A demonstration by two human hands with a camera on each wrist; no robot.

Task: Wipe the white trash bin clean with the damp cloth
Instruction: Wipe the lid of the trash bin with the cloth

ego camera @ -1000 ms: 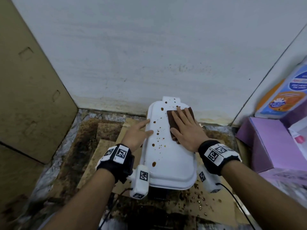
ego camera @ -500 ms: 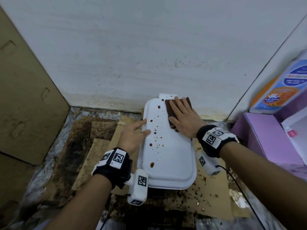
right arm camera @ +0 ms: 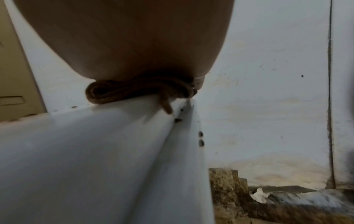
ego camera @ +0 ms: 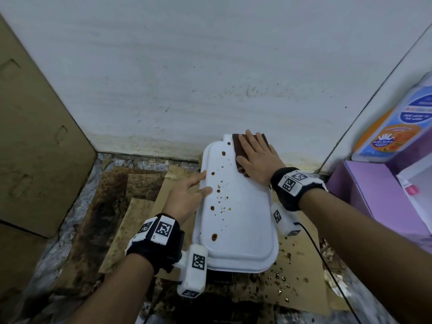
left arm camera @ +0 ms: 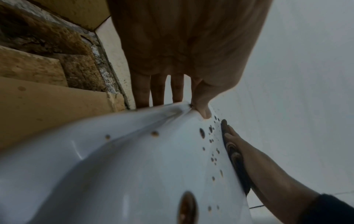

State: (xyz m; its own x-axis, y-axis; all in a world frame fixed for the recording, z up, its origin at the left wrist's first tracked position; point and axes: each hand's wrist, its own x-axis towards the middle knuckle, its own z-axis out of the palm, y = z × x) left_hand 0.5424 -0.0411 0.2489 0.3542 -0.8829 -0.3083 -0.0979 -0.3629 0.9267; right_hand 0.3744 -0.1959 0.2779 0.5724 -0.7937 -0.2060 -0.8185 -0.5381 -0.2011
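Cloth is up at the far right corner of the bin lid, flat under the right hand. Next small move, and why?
Probably sweep the cloth left and back toward the body across the lid. The right hand presses it flat at the far edge, while brown spots cover the left and near parts. The left hand steadies the lid's left rim.

Hardly any text can be read. At the right edge of the head view stands a blue and orange package (ego camera: 395,127) with lines of white print on a blue oval and a white hand emblem on an orange circle; the letters are too blurred to make out. The wrist bands (ego camera: 295,181) carry black-and-white square code markers, and so do the white camera units (ego camera: 198,261) below the wrists. Both wrist views show no writing.
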